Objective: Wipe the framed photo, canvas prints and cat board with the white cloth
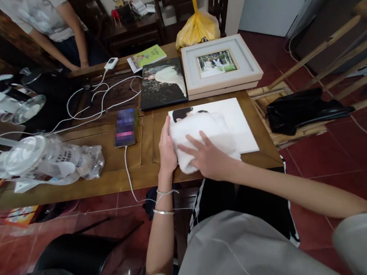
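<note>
A white photo panel (245,130) lies on the wooden table near its front edge, printed with dark-haired heads at its top. A fluffy white cloth (218,127) covers much of the panel's left and middle part. Spread out on top of the cloth, the fingers of my right hand (209,155) press down on it. My left hand (167,149) stands along the panel's left edge, touching it with fingers stretched out; its thumb is not clearly seen.
Behind the panel lie a dark photo panel (163,85), a framed photo (244,60) and a yellow bag (199,30). Left are a phone (125,127) on a white cable and a plastic-wrapped bundle (65,161). Across the table sits a person (56,18). Wooden bars stand right.
</note>
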`<move>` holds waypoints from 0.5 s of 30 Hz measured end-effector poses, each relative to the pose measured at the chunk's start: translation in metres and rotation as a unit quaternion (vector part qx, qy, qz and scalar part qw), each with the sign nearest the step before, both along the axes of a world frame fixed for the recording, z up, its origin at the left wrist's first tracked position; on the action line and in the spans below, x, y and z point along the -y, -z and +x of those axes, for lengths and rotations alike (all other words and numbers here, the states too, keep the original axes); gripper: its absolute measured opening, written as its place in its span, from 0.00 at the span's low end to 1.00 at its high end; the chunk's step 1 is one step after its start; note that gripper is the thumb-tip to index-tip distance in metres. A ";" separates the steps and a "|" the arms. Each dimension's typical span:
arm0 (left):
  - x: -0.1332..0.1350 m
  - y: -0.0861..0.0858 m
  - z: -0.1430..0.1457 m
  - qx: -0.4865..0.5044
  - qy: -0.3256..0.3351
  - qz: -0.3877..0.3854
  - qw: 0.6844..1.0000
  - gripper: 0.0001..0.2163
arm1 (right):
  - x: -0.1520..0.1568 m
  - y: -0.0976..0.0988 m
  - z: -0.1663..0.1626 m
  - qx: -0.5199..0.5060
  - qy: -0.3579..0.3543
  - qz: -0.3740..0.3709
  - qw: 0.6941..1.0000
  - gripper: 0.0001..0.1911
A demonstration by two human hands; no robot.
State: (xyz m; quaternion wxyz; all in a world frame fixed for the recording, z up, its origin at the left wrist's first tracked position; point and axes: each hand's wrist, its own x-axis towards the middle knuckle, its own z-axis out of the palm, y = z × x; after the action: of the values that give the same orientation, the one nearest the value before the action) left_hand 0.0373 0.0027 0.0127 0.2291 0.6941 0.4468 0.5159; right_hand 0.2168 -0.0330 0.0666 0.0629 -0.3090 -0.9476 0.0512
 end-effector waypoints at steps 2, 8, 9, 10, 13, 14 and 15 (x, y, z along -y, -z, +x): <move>0.000 -0.001 0.001 -0.025 0.002 -0.002 1.000 0.30 | 0.019 -0.005 0.013 -0.002 -0.042 -0.024 0.999 0.17; -0.004 0.002 0.001 -0.090 0.030 -0.063 0.994 0.26 | 0.018 -0.034 0.065 0.010 0.004 -0.109 0.994 0.22; -0.005 0.003 0.001 -0.100 0.034 -0.067 0.992 0.25 | 0.010 -0.037 0.070 0.017 0.042 -0.110 0.993 0.22; -0.006 0.005 0.000 -0.108 0.039 -0.066 0.991 0.24 | -0.001 -0.039 0.073 0.023 0.077 -0.107 0.991 0.21; -0.009 0.008 -0.001 -0.117 0.049 -0.045 0.991 0.22 | -0.042 -0.040 0.068 0.012 0.148 -0.096 0.984 0.19; -0.009 0.009 -0.002 -0.119 0.050 -0.038 0.991 0.22 | -0.056 -0.039 0.061 -0.009 0.158 -0.100 0.982 0.18; -0.010 0.009 -0.003 -0.121 0.048 -0.033 0.991 0.22 | -0.069 -0.038 0.051 -0.038 0.163 -0.109 0.980 0.18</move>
State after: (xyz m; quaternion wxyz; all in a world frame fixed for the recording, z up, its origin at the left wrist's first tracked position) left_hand 0.0347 0.0125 0.0033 0.2212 0.7638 0.4543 0.4015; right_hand 0.2681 0.0361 0.1046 0.0719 -0.4619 -0.8703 0.1549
